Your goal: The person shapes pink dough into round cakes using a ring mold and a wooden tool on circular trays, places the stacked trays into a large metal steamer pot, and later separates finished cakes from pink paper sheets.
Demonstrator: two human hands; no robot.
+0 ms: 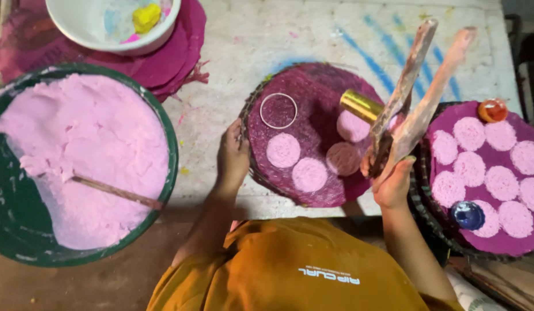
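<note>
My left hand (232, 156) grips the left rim of a round woven tray (252, 167) covered with magenta cloth. On the cloth lie several flat pink paste discs (283, 150), a thin metal ring (278, 110) and a golden cylinder (360, 105). My right hand (394, 185) is closed around the lower ends of two flat, paste-smeared wooden sticks (419, 95). The sticks rise up and to the right over the tray's right side.
A big green tub (173, 138) of pink paste with a stick in it sits at left. A white bowl (100, 31) with a yellow lump rests on magenta cloths at top left. A second tray (497, 245) at right bears several pink discs, an orange ball (493, 110) and a blue ball (467, 215).
</note>
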